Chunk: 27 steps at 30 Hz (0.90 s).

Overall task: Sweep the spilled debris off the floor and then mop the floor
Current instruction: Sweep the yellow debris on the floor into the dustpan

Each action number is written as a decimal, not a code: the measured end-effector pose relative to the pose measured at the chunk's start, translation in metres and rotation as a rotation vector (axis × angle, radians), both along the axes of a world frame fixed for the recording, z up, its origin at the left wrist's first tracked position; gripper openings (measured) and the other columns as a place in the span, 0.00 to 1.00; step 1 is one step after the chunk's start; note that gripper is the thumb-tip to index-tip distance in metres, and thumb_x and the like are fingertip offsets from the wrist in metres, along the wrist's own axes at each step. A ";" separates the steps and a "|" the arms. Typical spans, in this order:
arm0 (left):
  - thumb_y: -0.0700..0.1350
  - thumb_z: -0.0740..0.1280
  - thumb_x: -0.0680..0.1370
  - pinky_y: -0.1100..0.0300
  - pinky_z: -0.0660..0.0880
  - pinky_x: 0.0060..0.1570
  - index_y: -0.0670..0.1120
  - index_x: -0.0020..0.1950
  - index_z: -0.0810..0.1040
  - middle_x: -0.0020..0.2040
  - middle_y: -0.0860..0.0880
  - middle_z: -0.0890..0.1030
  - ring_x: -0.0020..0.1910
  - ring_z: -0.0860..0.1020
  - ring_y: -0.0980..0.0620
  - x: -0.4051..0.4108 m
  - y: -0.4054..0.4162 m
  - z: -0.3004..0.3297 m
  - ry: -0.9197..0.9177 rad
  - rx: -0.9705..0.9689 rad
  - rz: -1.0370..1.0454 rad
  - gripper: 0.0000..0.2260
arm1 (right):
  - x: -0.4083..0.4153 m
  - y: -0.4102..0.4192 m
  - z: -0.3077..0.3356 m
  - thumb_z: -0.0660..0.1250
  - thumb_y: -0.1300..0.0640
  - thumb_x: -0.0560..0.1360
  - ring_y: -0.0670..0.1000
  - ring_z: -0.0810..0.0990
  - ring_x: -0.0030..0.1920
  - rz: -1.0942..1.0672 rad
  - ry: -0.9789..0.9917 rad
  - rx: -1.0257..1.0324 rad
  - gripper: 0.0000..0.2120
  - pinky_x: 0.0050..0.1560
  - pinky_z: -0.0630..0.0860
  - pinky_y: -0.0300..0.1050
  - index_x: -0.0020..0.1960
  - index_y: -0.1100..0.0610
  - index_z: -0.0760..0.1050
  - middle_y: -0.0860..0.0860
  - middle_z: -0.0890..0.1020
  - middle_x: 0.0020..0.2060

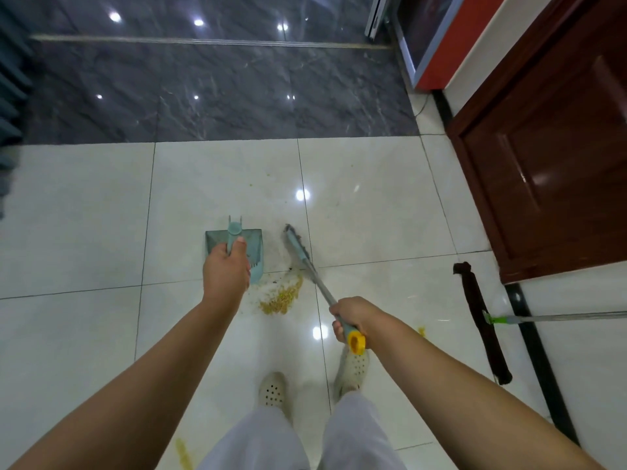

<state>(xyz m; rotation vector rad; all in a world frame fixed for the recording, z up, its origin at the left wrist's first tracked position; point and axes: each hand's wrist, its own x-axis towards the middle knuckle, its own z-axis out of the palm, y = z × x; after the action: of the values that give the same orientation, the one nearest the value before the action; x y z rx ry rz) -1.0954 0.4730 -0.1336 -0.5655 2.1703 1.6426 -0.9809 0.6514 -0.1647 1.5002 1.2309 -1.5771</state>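
white tiles (84, 215), broom (298, 247) beside debris (281, 298)

The left hand (226, 269) grips the upright handle of a teal dustpan (252, 247) that sits on the white tiled floor (84, 215); the right hand (351, 317) is wrapped round the metal pole of a broom (298, 247), just above its yellow end cap; the broom head lies just right of the dustpan; a pile of yellow debris (281, 298) lies near the pan's mouth, between the two hands; a flat mop (483, 320) with a dark pad rests on the floor to the right, near a brown wooden door (549, 147); two feet in pale perforated shoes (273, 390) stand below
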 end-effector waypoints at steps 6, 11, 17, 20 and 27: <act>0.53 0.58 0.81 0.59 0.70 0.30 0.45 0.40 0.72 0.34 0.47 0.74 0.30 0.71 0.52 -0.005 0.038 0.009 0.005 -0.084 0.068 0.14 | -0.010 0.086 0.003 0.59 0.63 0.80 0.49 0.67 0.25 0.038 0.035 0.107 0.05 0.19 0.69 0.32 0.53 0.65 0.68 0.56 0.70 0.30; 0.51 0.59 0.81 0.59 0.69 0.28 0.44 0.44 0.73 0.34 0.46 0.73 0.29 0.70 0.52 -0.011 0.088 0.014 0.018 -0.053 0.156 0.12 | -0.035 0.179 -0.008 0.57 0.64 0.81 0.49 0.67 0.28 -0.009 0.030 0.157 0.04 0.19 0.71 0.32 0.55 0.63 0.66 0.57 0.68 0.35; 0.49 0.59 0.81 0.60 0.67 0.26 0.42 0.48 0.73 0.33 0.47 0.73 0.28 0.68 0.52 -0.020 0.141 0.014 0.021 -0.055 0.255 0.11 | -0.075 0.279 -0.013 0.56 0.66 0.81 0.48 0.66 0.26 -0.095 0.049 0.133 0.02 0.17 0.69 0.30 0.54 0.62 0.65 0.55 0.66 0.34; 0.49 0.59 0.81 0.61 0.65 0.24 0.43 0.48 0.73 0.32 0.48 0.71 0.26 0.67 0.53 -0.020 0.156 0.011 0.018 -0.051 0.299 0.10 | -0.097 0.307 -0.019 0.56 0.66 0.81 0.47 0.69 0.16 -0.078 0.056 0.099 0.07 0.17 0.69 0.31 0.43 0.62 0.65 0.56 0.67 0.35; 0.49 0.60 0.81 0.64 0.63 0.19 0.42 0.45 0.72 0.30 0.47 0.70 0.22 0.65 0.55 -0.018 0.173 0.008 0.010 -0.051 0.381 0.11 | -0.134 0.293 -0.037 0.56 0.64 0.81 0.48 0.67 0.30 0.152 0.005 0.062 0.07 0.18 0.70 0.32 0.44 0.58 0.66 0.55 0.68 0.38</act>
<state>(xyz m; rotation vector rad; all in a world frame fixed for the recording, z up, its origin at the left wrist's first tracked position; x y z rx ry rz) -1.1138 0.6464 -0.1251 -1.0407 2.2184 1.7765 -1.1145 0.9440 -0.2013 1.4055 1.3745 -1.4563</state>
